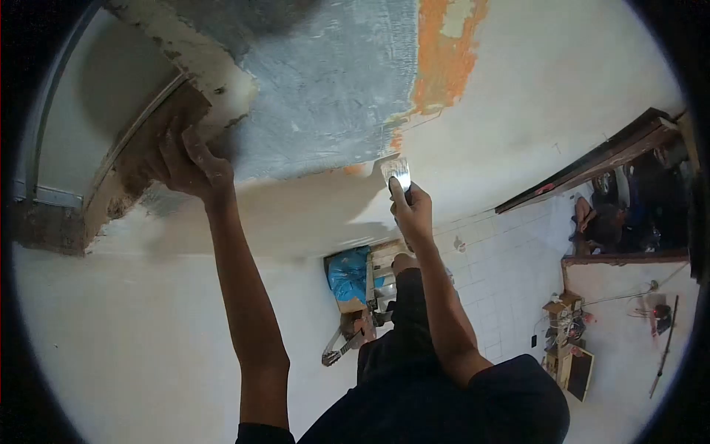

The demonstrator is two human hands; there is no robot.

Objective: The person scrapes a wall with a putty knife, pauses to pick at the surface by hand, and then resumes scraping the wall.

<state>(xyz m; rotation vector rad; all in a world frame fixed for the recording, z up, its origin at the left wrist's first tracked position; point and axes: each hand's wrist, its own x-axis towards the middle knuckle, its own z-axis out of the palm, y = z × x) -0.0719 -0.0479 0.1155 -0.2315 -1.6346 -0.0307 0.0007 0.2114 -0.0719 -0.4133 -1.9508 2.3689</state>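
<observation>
My right hand (414, 211) is closed round the handle of a putty knife (397, 172). Its wide pale blade touches the wall at the lower edge of a grey patch (325, 96), just below a strip of orange paint (436, 66). On the left, my left hand (188, 163) reaches up with bent, parted fingers and rests against the rough brown edge (122, 174) of a recess. No tool shows in it. The tips of its fingers are hard to make out in the shadow.
Below stand a blue plastic bag (347, 275) and a guitar (344, 348). A dark-framed doorway (629, 200) opens on the right, with a person (600, 226) inside. A cluttered shelf (566, 325) hangs by the right wall. White tiles (488, 266) cover the floor.
</observation>
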